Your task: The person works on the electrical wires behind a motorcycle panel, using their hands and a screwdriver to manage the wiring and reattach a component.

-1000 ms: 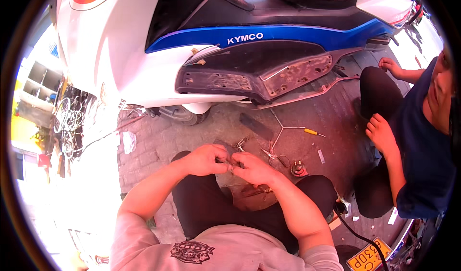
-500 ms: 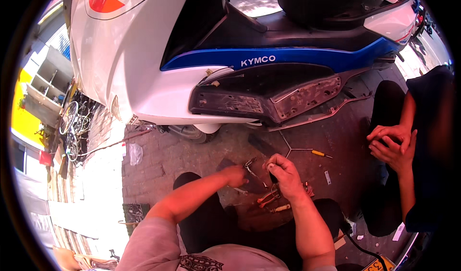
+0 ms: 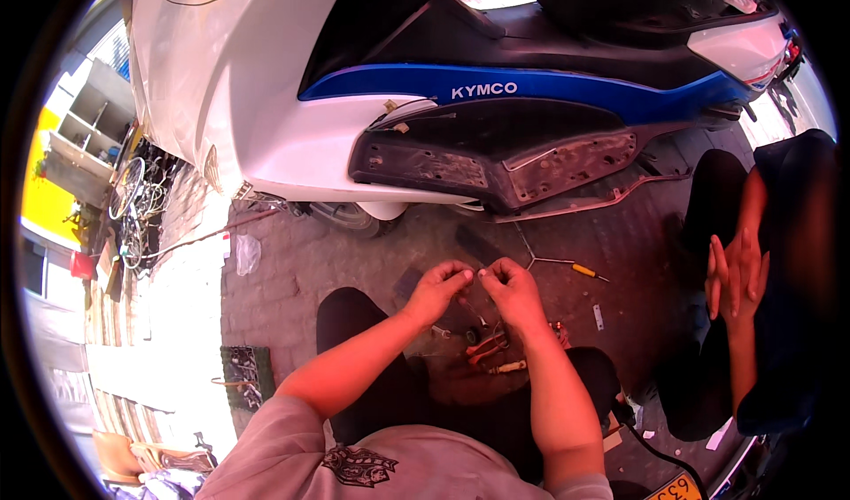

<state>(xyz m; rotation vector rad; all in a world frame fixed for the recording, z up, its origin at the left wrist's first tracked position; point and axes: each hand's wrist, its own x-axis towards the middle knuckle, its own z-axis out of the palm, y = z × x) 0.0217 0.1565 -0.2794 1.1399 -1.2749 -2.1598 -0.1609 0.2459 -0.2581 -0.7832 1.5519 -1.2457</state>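
My left hand [image 3: 440, 291] and my right hand [image 3: 515, 298] meet in front of me, fingertips almost touching. Each is pinched closed, and whatever lies between the fingers is too small to make out. Below them on the ground lie red-handled pliers [image 3: 485, 349] and a tool with a pale yellow handle [image 3: 508, 367], among other small metal pieces. Beyond my hands stands a white and blue scooter [image 3: 292, 150], its dirty black footboard [image 3: 567, 170] facing me.
Past my right hand lie a Y-shaped wrench [image 3: 551, 260], a yellow-handled screwdriver [image 3: 585, 271] and a small metal strip [image 3: 598, 317]. Another person [image 3: 784, 279] sits at the right, hands together. A dark tray of parts [image 3: 247, 376] is at my left, with a clear plastic bag [image 3: 248, 255] farther off.
My left hand has risen from the tools on the ground to meet my right hand, which has shifted slightly. The scooter sits higher in view. The other person's hands have moved.
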